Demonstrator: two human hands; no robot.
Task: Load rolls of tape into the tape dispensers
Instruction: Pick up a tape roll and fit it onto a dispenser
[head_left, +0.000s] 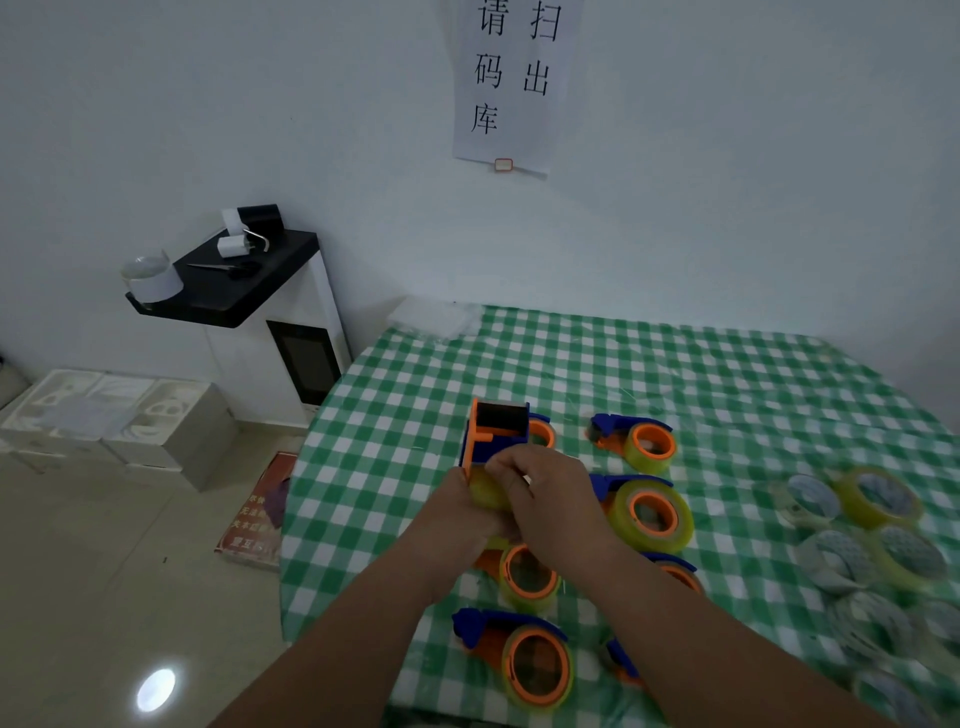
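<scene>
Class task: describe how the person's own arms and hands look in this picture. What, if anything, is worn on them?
Both forearms are bare up to the bottom frame edge: no sleeves show. The left hand and right hand wear no gloves. No watch, bracelet or ring is visible, though blur could hide small items.

A white paper sheet (511, 83) fixed to the wall above the surface carries large black Chinese characters in two vertical columns: the left column reads 请, 码, 库 from top to bottom, and the right column reads 扫, 出. A small red-bordered label (503, 164) sits at the lower edge of this sheet, and its content is too small to read. A red board (260, 506) on the floor beside the surface bears rows of pale characters, which are too blurred to read.
</scene>
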